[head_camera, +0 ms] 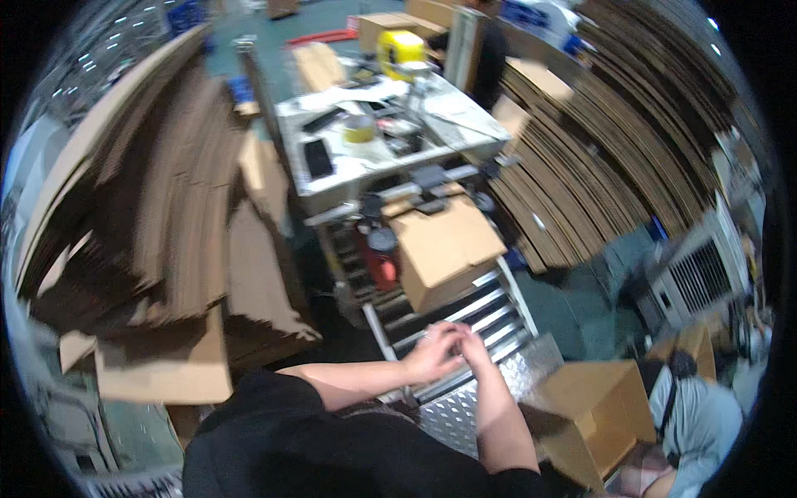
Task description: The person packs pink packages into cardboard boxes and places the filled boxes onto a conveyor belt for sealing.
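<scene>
My left hand (433, 356) and my right hand (474, 348) meet above the near end of a metal roller conveyor (498, 316). Their fingers touch or overlap; whether anything small lies between them is too blurred to tell. Just beyond them a closed cardboard box (445, 239) sits on the rollers, under the arm of a carton-sealing machine (429, 187). Behind the machine is a white worktable (461, 127) bearing a black phone (319, 158), a roll of tape (358, 128) and a large yellow roll (400, 53).
Flat cardboard stacks stand at left (180, 205) and right (579, 162). An open cardboard box (598, 411) is at lower right, beside a bent-over person (700, 411). A diamond-plate metal surface (449, 418) lies below my hands. Another person in black (490, 56) stands behind the worktable.
</scene>
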Action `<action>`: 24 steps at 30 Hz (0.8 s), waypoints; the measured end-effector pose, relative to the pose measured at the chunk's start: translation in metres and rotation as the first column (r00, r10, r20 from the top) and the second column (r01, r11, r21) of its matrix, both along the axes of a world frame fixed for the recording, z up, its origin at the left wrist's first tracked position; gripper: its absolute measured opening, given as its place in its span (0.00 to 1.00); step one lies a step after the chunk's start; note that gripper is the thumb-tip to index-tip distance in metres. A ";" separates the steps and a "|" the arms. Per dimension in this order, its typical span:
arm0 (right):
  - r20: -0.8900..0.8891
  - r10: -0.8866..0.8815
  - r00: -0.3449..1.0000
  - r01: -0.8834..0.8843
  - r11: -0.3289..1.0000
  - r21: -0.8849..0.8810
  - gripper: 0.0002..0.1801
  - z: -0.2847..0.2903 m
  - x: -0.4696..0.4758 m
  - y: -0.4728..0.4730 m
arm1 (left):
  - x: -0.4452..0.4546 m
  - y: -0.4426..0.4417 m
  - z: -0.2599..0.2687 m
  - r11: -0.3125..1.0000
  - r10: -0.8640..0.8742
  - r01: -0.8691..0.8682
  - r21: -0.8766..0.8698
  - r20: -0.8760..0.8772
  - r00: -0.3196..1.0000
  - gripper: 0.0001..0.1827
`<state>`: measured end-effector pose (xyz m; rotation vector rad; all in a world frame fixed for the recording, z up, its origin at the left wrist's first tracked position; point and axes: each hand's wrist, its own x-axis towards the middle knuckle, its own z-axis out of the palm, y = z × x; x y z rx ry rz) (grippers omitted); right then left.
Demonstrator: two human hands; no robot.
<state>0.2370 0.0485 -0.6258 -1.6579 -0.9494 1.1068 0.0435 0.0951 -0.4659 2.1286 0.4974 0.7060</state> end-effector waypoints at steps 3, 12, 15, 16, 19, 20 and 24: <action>0.095 0.220 0.971 -0.166 0.903 -0.396 0.23 0.043 -0.059 -0.079 | -0.039 -0.015 0.047 0.990 0.071 -0.073 0.124 0.022 0.997 0.32; -0.049 0.018 0.999 -0.043 0.822 -0.568 0.23 0.050 -0.047 -0.269 | -0.195 0.012 0.345 0.303 0.350 -0.487 0.819 0.379 0.857 0.26; 0.041 0.026 0.999 -0.004 0.890 -0.456 0.23 0.039 -0.037 -0.285 | -0.264 0.068 0.430 -0.038 0.727 -0.402 0.915 0.302 0.617 0.18; 0.054 0.070 0.996 -0.039 0.894 -0.446 0.24 0.043 -0.040 -0.280 | -0.291 0.094 0.445 -0.162 0.822 -0.337 0.928 0.315 0.475 0.20; 0.120 0.067 0.991 -0.010 0.906 -0.423 0.27 0.057 -0.054 -0.275 | -0.332 0.121 0.474 0.184 0.964 -0.222 0.958 -0.132 0.230 0.27; 0.066 0.032 0.997 -0.003 0.915 -0.403 0.27 0.063 -0.058 -0.276 | -0.335 0.118 0.480 0.318 0.933 -0.314 0.895 -0.235 0.274 0.29; 0.077 0.024 0.997 0.010 0.911 -0.412 0.27 0.082 -0.070 -0.286 | -0.352 0.103 0.471 0.471 0.863 -0.431 0.770 -0.299 0.408 0.34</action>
